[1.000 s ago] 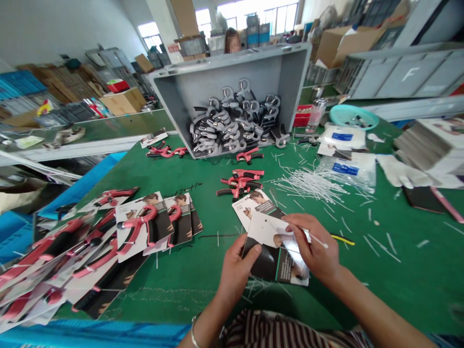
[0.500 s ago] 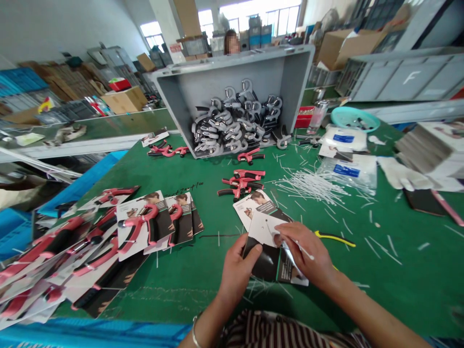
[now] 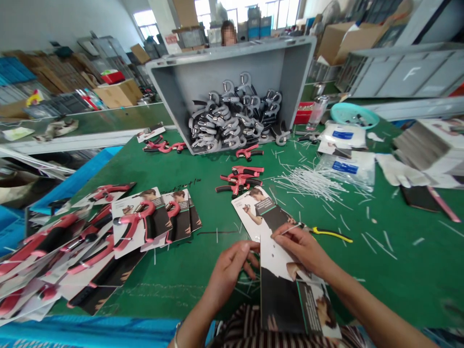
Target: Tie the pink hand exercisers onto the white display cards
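Observation:
My right hand (image 3: 304, 249) pinches the upper edge of a printed backing card (image 3: 279, 297) and also holds a thin white cable tie (image 3: 291, 229). The card stands tilted before my body, with small holes in its white part. At its left edge is my left hand (image 3: 230, 266), fingers apart and bent, the fingertips partly hidden behind the card. A second printed card (image 3: 250, 217) lies on the table just beyond. Past it sit red-and-black hand grip exercisers (image 3: 239, 181). Yellow-handled pliers (image 3: 333, 234) rest right of my right hand.
A grey crate (image 3: 232, 65) tipped on its side holds many grey hand grips (image 3: 224, 121). Loose white cable ties (image 3: 311, 182) are heaped at right. Carded red grips (image 3: 134, 224) pile up at left. A stack of cards (image 3: 420, 145) stands far right. A person (image 3: 228, 36) is behind the crate.
The card has come down and nearer my body, turning more upright. My left hand has loosened its grip on the card and moved to its left edge. My right hand still holds on.

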`<control>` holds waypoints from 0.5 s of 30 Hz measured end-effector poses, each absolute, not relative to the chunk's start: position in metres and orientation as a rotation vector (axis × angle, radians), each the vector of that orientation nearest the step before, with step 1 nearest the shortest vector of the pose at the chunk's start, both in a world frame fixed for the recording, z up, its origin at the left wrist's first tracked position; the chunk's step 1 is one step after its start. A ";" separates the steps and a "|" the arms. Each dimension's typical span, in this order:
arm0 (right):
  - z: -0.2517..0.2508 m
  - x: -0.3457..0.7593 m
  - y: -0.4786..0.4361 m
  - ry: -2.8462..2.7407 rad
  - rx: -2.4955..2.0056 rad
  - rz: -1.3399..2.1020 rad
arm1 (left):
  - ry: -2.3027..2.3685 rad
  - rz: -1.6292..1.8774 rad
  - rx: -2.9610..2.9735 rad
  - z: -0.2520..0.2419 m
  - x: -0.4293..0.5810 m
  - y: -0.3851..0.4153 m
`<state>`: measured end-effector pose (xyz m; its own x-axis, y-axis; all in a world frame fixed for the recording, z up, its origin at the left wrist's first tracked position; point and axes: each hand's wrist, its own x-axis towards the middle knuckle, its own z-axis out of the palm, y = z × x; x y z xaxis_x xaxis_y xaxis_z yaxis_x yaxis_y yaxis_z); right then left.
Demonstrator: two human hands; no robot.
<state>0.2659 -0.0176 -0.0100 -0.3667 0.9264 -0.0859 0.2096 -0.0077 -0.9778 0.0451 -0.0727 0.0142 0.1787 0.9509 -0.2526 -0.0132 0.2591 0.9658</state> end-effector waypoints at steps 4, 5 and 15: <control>-0.018 0.259 -0.037 -1.569 -1.252 1.433 | 1.223 0.884 1.136 -0.002 0.047 -0.077; -0.017 0.258 -0.039 -1.577 -1.258 1.417 | 1.194 0.858 1.134 -0.005 0.051 -0.079; -0.008 0.263 -0.044 -1.716 -1.258 1.374 | 1.246 0.897 1.285 -0.008 0.052 -0.089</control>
